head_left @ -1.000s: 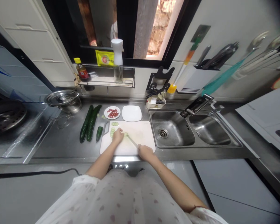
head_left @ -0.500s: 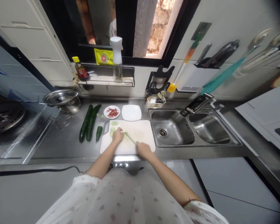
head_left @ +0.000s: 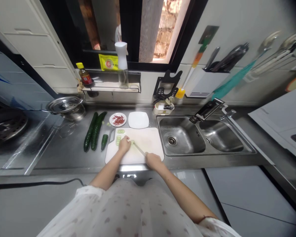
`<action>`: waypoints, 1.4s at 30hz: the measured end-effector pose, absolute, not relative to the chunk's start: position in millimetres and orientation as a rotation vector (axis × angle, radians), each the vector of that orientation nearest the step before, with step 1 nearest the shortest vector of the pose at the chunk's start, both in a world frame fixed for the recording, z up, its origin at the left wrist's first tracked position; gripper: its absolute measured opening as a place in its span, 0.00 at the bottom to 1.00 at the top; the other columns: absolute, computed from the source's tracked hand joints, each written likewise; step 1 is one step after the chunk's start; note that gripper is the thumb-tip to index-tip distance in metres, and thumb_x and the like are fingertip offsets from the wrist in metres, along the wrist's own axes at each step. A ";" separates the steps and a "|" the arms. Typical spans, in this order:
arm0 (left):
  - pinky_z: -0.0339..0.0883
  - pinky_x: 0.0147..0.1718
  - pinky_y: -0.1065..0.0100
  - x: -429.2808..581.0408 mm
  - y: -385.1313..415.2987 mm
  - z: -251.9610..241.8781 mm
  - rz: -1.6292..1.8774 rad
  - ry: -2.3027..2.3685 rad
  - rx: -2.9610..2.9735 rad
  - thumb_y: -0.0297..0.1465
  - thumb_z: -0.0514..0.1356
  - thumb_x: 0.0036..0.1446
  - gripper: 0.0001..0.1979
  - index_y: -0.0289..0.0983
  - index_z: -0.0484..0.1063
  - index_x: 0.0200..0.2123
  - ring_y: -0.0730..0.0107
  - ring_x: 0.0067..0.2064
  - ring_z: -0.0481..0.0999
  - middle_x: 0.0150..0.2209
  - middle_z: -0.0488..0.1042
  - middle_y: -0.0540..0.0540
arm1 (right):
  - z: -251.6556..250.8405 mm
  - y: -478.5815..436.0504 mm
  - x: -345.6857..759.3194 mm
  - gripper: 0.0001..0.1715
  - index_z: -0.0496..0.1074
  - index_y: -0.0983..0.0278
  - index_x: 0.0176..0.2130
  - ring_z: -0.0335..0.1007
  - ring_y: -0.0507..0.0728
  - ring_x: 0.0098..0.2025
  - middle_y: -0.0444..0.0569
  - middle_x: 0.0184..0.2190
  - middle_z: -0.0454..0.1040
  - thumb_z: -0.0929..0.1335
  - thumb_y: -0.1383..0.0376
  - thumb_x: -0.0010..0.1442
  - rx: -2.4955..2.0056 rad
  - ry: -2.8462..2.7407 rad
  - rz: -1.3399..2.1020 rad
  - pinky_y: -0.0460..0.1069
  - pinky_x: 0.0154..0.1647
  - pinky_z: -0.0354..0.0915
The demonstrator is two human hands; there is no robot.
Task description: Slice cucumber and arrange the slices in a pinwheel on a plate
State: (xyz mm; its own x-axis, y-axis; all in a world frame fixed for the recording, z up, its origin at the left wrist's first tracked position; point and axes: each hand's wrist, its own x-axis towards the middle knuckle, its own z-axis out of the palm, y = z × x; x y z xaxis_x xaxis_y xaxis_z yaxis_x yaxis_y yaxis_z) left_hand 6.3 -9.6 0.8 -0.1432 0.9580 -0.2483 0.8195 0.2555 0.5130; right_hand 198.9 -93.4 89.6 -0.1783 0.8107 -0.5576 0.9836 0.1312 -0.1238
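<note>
My right hand [head_left: 153,161] is wrapped round the handle of a knife [head_left: 139,149], whose blade points left and away over the white cutting board [head_left: 148,156]. Close to the blade's tip lies a pale cucumber slice [head_left: 132,142]. My left hand [head_left: 124,145] is closed, its fingertips at the slice's left edge; the palm side is hidden. More cucumber slices [head_left: 118,140] sit in short overlapping rows at the board's left. Beside the board's handle is a short piece of cucumber [head_left: 104,142], and two long whole cucumbers [head_left: 96,133] lie further left.
Behind the board stand a plate of chopped red bits [head_left: 118,119] and a white square plate [head_left: 138,119]. The double sink [head_left: 180,131] with its faucet [head_left: 207,110] is on the right. A lidded steel pot [head_left: 71,108] stands at left, below a wall shelf [head_left: 111,87] with bottles.
The knife and my right hand have shifted slightly right and toward me; the blade's tip now shows beside the cucumber slice. My left hand stays nearly in place.
</note>
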 end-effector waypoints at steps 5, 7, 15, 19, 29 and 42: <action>0.61 0.46 0.66 12.0 -18.6 -0.6 0.358 1.959 1.727 0.32 0.57 0.57 0.14 0.37 0.66 0.47 0.62 0.46 0.72 0.44 0.71 0.40 | 92.6 -100.9 205.4 0.18 0.68 0.65 0.49 0.74 0.60 0.45 0.59 0.42 0.76 0.55 0.66 0.66 1.739 2.019 -0.676 0.51 0.40 0.64; 0.61 0.47 0.65 14.0 -21.6 -0.1 0.346 1.955 1.750 0.33 0.56 0.57 0.14 0.37 0.65 0.47 0.61 0.47 0.71 0.45 0.70 0.40 | 92.0 -102.7 207.0 0.18 0.68 0.64 0.48 0.74 0.60 0.45 0.58 0.42 0.76 0.55 0.65 0.67 1.746 2.022 -0.677 0.51 0.40 0.64; 0.60 0.48 0.65 16.4 -25.7 6.9 0.347 1.961 1.758 0.32 0.54 0.59 0.13 0.37 0.65 0.47 0.61 0.48 0.70 0.45 0.69 0.40 | 96.0 -102.0 209.9 0.17 0.69 0.64 0.47 0.74 0.61 0.44 0.59 0.42 0.76 0.56 0.65 0.66 1.739 2.019 -0.687 0.50 0.37 0.63; 0.60 0.47 0.65 17.4 -26.0 9.2 0.342 1.963 1.764 0.31 0.54 0.59 0.12 0.38 0.65 0.47 0.61 0.48 0.70 0.44 0.70 0.41 | 101.3 -98.6 215.9 0.17 0.71 0.63 0.43 0.73 0.60 0.44 0.56 0.43 0.76 0.57 0.62 0.66 1.797 2.023 -0.714 0.49 0.36 0.61; 0.61 0.44 0.67 18.0 -21.1 9.4 0.350 1.991 1.671 0.30 0.56 0.58 0.08 0.39 0.67 0.41 0.64 0.45 0.71 0.43 0.69 0.43 | 90.7 -77.0 224.3 0.18 0.70 0.63 0.44 0.72 0.57 0.44 0.54 0.42 0.77 0.55 0.60 0.67 2.063 1.978 -0.657 0.46 0.34 0.58; 0.61 0.39 0.68 17.5 -22.9 14.3 0.474 1.984 1.645 0.26 0.53 0.60 0.07 0.39 0.70 0.37 0.66 0.41 0.72 0.38 0.75 0.45 | 80.0 -64.5 227.8 0.21 0.71 0.63 0.46 0.73 0.58 0.45 0.56 0.43 0.76 0.55 0.59 0.67 2.119 1.952 -0.650 0.46 0.37 0.60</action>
